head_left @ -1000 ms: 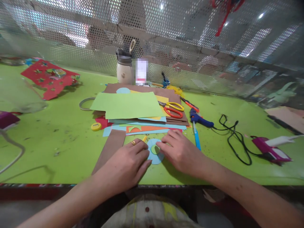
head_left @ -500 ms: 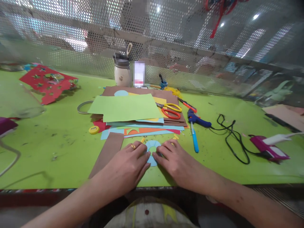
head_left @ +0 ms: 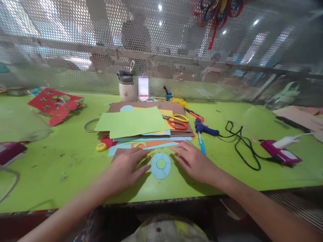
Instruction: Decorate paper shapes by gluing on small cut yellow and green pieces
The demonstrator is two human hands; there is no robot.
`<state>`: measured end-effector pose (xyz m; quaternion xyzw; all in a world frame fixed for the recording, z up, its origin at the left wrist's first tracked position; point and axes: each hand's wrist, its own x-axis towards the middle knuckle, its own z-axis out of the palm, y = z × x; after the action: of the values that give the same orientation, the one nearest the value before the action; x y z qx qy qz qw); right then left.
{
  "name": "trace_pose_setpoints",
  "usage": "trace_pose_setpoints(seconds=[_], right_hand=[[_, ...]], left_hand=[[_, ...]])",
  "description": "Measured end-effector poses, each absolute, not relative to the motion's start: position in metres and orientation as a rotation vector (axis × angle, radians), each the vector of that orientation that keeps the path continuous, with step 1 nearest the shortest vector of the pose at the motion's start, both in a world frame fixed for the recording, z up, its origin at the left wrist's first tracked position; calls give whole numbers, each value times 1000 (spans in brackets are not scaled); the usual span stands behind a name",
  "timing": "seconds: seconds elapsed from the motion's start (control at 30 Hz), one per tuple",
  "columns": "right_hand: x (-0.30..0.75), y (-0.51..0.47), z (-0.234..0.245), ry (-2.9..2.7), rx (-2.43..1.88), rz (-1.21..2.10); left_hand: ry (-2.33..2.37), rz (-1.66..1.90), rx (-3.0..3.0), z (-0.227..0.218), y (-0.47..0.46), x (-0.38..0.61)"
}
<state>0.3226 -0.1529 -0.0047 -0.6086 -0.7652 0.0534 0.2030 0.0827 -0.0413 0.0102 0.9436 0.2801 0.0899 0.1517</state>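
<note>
A round light-blue paper disc (head_left: 155, 172) with a green circle (head_left: 160, 164) at its centre lies flat on the table. Dark lines divide its blue ring into segments. My left hand (head_left: 130, 166) is open just left of the disc, thumb and fingers apart. By its fingertips is a small yellow strip (head_left: 149, 154). A brown paper strip (head_left: 117, 154) is mostly covered by that hand. On the disc's other side my right hand (head_left: 195, 164) rests open, fingers spread, apart from the disc.
Beyond the hands, coloured paper sheets (head_left: 131, 121) are stacked with scissors (head_left: 178, 121) on top. A blue glue gun (head_left: 207, 129) with a black cord and a blue pen (head_left: 203, 148) lie right. Behind stand a jar (head_left: 127, 89) and a phone (head_left: 143, 88).
Both hands have let go of the paper disc and moved outward, left and right. The whole disc now shows. The camera view has shifted slightly.
</note>
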Motion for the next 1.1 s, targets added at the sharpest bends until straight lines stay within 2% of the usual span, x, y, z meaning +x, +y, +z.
trace_pose_setpoints(seconds=[0.17,0.5,0.73,1.1], right_hand=[[327,-147,-8,-2070,-1754,278],[306,-138,0,-1948,-1789,511],[297,-115,8,-1771,-1983,744],[280,-85,35,-1249,-2234,1192]], left_hand=[[742,46,2772,18,-50,98],[714,118,2724,7,-41,101],[636,108,2748,7,-32,107],[604,154,2805,2,-31,107]])
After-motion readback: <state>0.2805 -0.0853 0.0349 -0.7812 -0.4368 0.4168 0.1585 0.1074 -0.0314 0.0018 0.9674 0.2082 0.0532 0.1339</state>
